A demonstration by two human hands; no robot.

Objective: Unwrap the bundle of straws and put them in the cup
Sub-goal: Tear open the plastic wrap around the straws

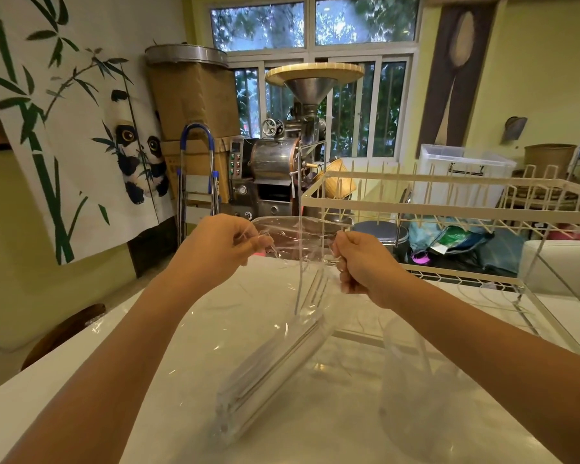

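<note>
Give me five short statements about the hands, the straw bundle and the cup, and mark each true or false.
1. Both hands, left hand and right hand, pinch the clear wrap. True.
2. The straws already stand in the cup. False: they lie bundled on the table.
3. The cup is clear plastic. True.
4. The cup sits left of the bundle. False: it is to the right.
5. A wire rack stands behind the hands. True.

The bundle of straws [275, 366] is a long pack of clear straws in clear plastic wrap [295, 242], slanting over the white table [188, 380], its top end pulled open and raised. The clear cup [416, 380] stands just right of it on the table.
</note>
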